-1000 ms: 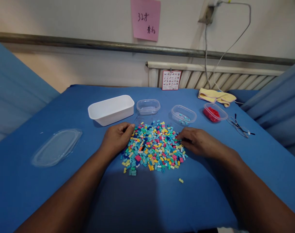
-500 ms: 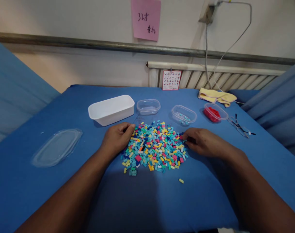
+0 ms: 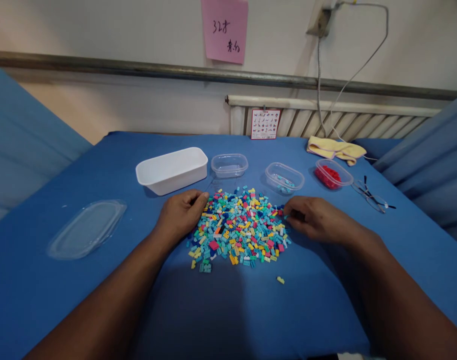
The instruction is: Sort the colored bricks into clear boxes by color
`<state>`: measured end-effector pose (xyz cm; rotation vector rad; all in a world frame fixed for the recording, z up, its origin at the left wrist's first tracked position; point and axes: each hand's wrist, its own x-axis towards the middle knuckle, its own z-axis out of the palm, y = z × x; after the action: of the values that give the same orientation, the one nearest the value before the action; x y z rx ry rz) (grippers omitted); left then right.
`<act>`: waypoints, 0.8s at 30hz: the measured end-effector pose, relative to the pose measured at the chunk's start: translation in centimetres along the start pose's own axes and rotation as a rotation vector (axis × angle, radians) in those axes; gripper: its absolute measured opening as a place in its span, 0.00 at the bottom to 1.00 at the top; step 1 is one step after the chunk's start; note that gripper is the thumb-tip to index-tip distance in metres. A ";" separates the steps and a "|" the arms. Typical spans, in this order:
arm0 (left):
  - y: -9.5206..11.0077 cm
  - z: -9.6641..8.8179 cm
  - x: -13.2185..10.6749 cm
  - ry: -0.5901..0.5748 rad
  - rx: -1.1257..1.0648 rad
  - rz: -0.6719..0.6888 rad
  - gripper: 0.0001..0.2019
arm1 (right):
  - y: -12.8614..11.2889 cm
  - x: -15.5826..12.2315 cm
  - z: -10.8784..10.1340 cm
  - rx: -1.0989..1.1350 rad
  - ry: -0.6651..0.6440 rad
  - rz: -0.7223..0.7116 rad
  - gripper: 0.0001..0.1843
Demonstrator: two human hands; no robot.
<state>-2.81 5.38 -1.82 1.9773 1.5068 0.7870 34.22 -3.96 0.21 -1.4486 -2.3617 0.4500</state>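
A loose heap of small toy building bricks in light blue, yellow, pink, green and dark blue is spread on the blue cloth. My left hand rests at its left edge with the fingers curled in; whatever may be under them is hidden. At the right edge, the thumb and forefinger of my right hand are pinched together, and a bit of a light-blue brick shows at their tips. One yellow brick lies apart, nearer to me.
Behind the heap stand a white tub, a clear container, another with a few light-blue bricks and one with red bricks. Clear lids lie left; glasses and a yellow cloth lie right.
My right fingertips have drawn back slightly from the heap's edge, with a light-blue bit now showing at them. My left hand has stayed in place.
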 end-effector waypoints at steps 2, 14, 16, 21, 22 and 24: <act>0.0 0.0 0.0 -0.001 0.053 0.013 0.23 | 0.2 0.0 -0.4 0.015 0.156 0.027 0.07; -0.5 0.1 0.4 0.000 0.110 0.033 0.23 | 4.1 1.4 0.1 -0.043 0.718 0.199 0.14; -0.5 0.1 0.4 -0.004 0.106 0.037 0.24 | 3.6 0.9 -0.1 -0.067 0.682 0.168 0.13; -0.5 0.0 0.3 -0.012 0.103 0.041 0.24 | 2.0 0.6 0.4 -0.023 0.315 -0.015 0.11; -0.6 0.0 0.3 -0.011 0.107 0.040 0.24 | 1.8 0.8 0.8 -0.019 0.261 -0.050 0.11; -0.6 0.1 0.3 -0.007 0.113 0.036 0.24 | 1.4 1.2 1.5 -0.025 0.200 -0.115 0.13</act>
<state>-3.12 5.84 -2.27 2.0925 1.5467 0.7236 34.15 -2.45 -1.60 -1.2943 -2.2819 0.2350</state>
